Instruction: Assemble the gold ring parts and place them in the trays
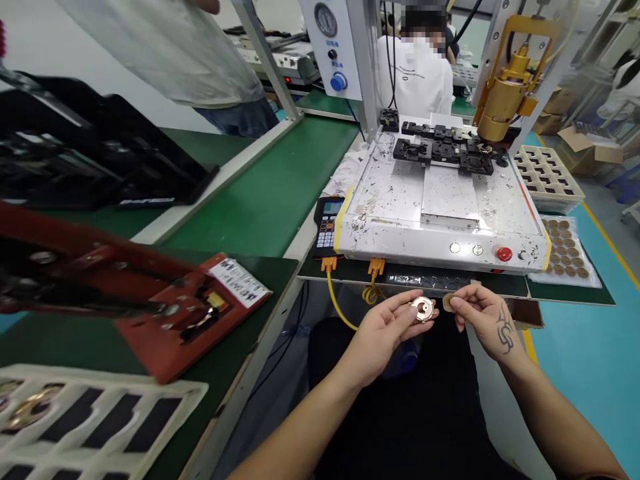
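My left hand [387, 327] holds a round silver metal part [423, 309] between thumb and fingertips, face up. My right hand [480, 312] pinches a small brown disc [449, 303] just to the right of that part, almost touching it. Both hands hover over my lap, below the front edge of a white dispensing machine [440, 207]. Black fixtures [440, 150] sit on the machine's bed under a gold nozzle head [505, 93].
A red press fixture [165, 307] and a white foam tray [100, 420] lie on the green bench at left. A clear tray of brown discs [567, 250] and a beige compartment tray [547, 173] are at right. Two people stand behind the conveyor [270, 187]. A handheld controller [327, 223] hangs by yellow cables.
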Available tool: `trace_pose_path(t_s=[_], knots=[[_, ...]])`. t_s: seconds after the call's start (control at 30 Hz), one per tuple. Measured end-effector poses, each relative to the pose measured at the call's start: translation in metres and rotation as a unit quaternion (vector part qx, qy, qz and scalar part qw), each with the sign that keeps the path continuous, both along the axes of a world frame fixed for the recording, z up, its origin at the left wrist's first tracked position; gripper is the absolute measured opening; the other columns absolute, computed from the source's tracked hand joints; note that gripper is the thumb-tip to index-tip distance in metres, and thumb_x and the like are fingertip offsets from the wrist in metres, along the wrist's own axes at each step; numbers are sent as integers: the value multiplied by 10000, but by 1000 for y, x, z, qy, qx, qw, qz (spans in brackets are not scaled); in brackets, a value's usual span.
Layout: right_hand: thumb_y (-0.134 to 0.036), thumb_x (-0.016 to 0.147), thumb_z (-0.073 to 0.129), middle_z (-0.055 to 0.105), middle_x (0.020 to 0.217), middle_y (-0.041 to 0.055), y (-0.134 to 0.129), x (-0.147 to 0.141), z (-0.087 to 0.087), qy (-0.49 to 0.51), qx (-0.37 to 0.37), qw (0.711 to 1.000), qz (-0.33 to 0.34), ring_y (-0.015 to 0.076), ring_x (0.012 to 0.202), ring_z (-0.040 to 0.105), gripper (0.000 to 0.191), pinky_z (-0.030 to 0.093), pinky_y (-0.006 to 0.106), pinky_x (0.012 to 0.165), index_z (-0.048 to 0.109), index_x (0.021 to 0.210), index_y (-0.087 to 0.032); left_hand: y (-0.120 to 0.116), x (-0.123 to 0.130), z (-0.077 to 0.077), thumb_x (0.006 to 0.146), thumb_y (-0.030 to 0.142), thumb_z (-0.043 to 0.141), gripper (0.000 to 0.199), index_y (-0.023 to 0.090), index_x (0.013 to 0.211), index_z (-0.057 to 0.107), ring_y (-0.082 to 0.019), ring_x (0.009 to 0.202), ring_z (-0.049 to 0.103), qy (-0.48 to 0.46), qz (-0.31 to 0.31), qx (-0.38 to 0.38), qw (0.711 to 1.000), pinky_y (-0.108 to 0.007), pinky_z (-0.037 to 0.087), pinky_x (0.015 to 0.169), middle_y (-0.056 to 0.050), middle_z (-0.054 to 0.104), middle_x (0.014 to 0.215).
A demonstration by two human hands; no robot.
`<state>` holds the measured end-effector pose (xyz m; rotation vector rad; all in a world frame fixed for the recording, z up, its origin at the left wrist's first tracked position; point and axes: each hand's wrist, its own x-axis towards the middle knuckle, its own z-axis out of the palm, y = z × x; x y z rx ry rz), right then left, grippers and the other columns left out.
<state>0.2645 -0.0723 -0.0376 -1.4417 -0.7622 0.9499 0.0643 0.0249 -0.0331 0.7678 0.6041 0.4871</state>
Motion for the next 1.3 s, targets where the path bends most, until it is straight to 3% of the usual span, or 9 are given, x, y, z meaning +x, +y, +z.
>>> trace_pose_path(t_s=[0.37, 0.47, 0.67, 0.87, 1.3], knots=[[-494, 1032, 718, 649, 736, -9, -21, -6, 1, 78, -32, 990, 112, 130, 578, 546, 320, 433, 276, 576, 621, 896, -221, -15, -14, 7, 942, 427, 845, 510, 159, 1362, 739, -333, 1212, 767, -25, 15, 21, 999, -514, 610, 1122, -140, 815, 1255], [-480, 1043, 701, 607, 769, -8, -18, -11, 7, 13, -25, 993, 117, 129, 618, 514, 316, 406, 283, 605, 629, 880, -219, -16, -17, 6, 947, 432, 837, 512, 161, 1370, 740, -332, 1211, 767, -28, 8, 29, 999, -503, 618, 1113, -137, 811, 1265], [-409, 1045, 681, 643, 1161, 55, -8, -24, 25, -152, 19, 980, 126, 195, 964, 612, 243, 475, 324, 844, 656, 888, -225, -19, -18, 4, 949, 446, 829, 509, 173, 1370, 741, -306, 1191, 769, -23, 9, 57, 998, -465, 640, 1079, -121, 806, 1266], [-368, 1065, 652, 654, 1130, 41, -7, -33, 23, -162, 33, 978, 130, 202, 1036, 627, 214, 485, 334, 929, 646, 897, -237, -25, -17, 2, 969, 466, 801, 532, 170, 1404, 723, -296, 1173, 771, -21, 15, 73, 997, -482, 633, 1089, -133, 794, 1294], [-341, 1065, 648, 654, 1125, 63, -9, -38, 20, -205, 29, 973, 100, 224, 1047, 635, 208, 519, 361, 900, 631, 886, -236, -33, -13, -1, 1024, 431, 731, 492, 170, 1439, 692, -305, 1219, 769, -12, 18, 124, 992, -465, 623, 1115, -147, 758, 1388]])
